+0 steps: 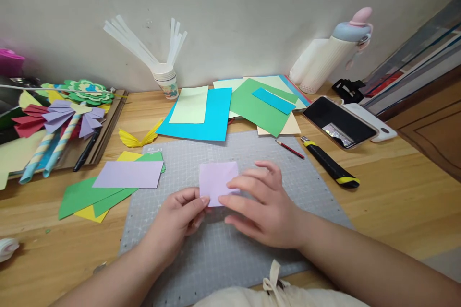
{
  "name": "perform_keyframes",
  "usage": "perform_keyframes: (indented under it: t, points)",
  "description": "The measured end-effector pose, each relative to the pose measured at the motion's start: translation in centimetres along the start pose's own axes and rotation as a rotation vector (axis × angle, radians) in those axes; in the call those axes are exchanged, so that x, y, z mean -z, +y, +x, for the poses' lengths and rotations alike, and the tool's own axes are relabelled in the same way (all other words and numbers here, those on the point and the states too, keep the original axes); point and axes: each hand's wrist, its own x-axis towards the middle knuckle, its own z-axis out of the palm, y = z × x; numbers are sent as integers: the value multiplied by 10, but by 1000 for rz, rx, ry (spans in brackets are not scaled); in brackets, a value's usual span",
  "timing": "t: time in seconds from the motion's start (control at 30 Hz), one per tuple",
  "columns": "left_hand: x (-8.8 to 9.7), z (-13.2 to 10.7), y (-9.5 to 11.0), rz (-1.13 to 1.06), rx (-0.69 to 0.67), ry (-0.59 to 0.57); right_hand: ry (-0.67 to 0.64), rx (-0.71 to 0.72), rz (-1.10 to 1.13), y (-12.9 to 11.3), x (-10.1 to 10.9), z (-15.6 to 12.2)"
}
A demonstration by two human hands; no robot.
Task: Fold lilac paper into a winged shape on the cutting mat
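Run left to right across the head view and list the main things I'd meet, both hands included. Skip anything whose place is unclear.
Striped tubes → lilac strip → left hand → lilac square → right hand → black-and-yellow cutter.

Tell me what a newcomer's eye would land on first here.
First, the light purple paper at the centre, above the grey mat, pinched by the left hand with the right hand's fingers spread at its right side. Next, the bright paper flowers at the far left. Then the tall cream bottle by the wall, back right.
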Motion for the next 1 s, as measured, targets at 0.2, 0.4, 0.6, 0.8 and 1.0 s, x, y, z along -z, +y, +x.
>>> perform_keyframes:
  t: [0.2,0.4,0.6,0.8,1.0]
  points:
    - [-10,-3,-2,-74,64,-48,14,12,-134,-13,-16,-1]
    - [-3,1,-4,219,-286,225,-101,48,-126,7,-21,-4]
    - [1,1,-9,976,-773,101,-331,111,-85,12,-19,-2]
    - [-9,-11,-11,1205,-798,113,-449,88,-72,3,-18,-3]
    - [-11,-22,-16,1515,-885,69,-393,43,-47,-4,-22,-8]
